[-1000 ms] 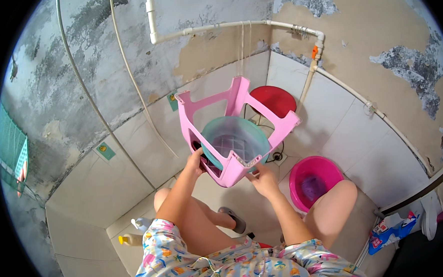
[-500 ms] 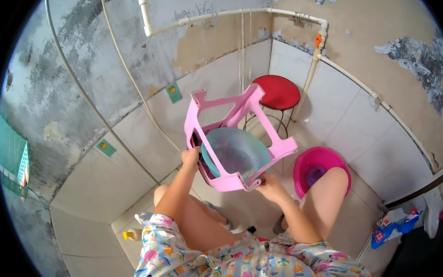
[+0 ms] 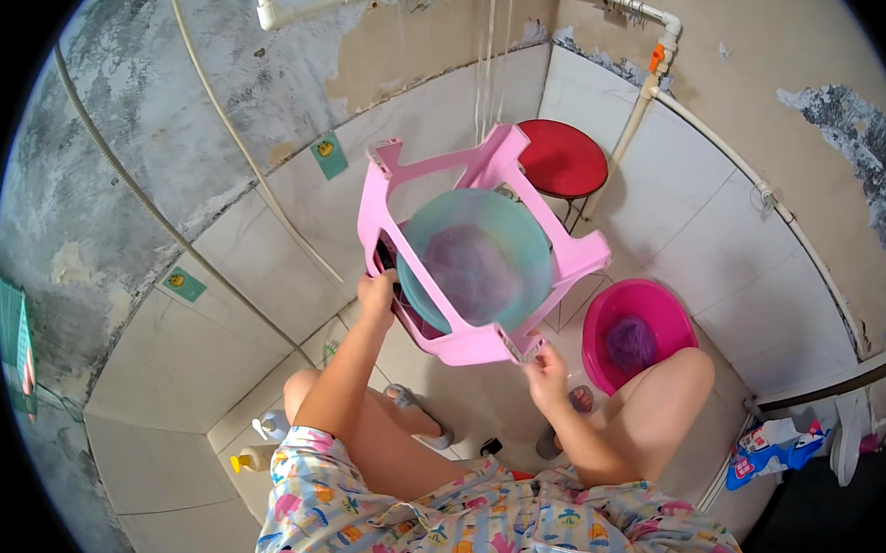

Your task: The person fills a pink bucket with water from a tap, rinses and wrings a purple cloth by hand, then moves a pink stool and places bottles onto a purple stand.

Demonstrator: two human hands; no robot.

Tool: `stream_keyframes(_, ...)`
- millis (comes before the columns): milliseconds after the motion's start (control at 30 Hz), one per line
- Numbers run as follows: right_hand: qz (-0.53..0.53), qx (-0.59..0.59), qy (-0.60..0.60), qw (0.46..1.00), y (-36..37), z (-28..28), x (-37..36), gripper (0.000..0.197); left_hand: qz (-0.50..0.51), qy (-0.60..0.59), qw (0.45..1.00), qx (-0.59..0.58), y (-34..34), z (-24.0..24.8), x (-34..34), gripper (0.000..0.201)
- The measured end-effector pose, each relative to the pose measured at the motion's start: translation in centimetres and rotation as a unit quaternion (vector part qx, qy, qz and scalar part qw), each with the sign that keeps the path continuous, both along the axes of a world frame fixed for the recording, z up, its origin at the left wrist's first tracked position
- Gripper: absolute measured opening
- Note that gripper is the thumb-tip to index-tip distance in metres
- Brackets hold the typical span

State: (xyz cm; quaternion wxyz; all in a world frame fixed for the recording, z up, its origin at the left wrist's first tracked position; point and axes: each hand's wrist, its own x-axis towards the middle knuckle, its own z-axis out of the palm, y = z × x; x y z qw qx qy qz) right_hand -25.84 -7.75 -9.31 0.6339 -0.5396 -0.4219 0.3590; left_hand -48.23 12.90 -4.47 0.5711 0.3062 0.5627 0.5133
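Note:
A pink plastic stool frame point(image 3: 472, 350) is tilted in front of me, its hollow leg ends facing up toward me. My left hand point(image 3: 375, 298) is closed around its left side, beside a dark patch. My right hand point(image 3: 546, 373) is closed on the near right leg's end. Between the legs shows a round translucent teal basin point(image 3: 531, 237), cloudy and lilac-tinted inside. The stool's bars cross in front of part of it. Whether the basin rests in the upturned stool or beneath it, I cannot tell.
A magenta basin point(image 3: 594, 344) holding a purple bundle point(image 3: 630, 344) stands by my right knee. Behind is a round red stool point(image 3: 562, 158). Bottles point(image 3: 252, 459) stand at left by the tiled wall. A blue-and-white package point(image 3: 773, 451) lies right. Pipes point(image 3: 695, 113) run along the walls.
The pink stool is higher in the picture, with the teal basin showing more fully between its legs. Both hands still grip the stool. The view has shifted slightly.

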Motion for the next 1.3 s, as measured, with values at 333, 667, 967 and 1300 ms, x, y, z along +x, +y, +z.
stream_keyframes(333,0.064,-0.066,-0.300,0.950,10.4,12.0,5.5,0.021,-0.019,0.256,0.965,0.043,1.1,-1.1,-0.4,0.045)
stream_keyframes(667,0.012,-0.265,-0.489,0.831,17.4,6.4,5.2,0.035,-0.117,0.255,0.958,0.061,0.0,1.6,2.0,0.050)
stream_keyframes(967,-0.039,-0.052,-0.496,0.866,10.9,9.9,5.2,0.024,-0.007,0.560,0.828,0.029,-0.4,5.0,0.2,0.052)
stream_keyframes(1300,-0.337,-0.338,-0.282,0.832,2.9,-11.4,9.9,0.022,0.120,0.639,0.723,0.234,-0.3,5.7,-2.6,0.053)
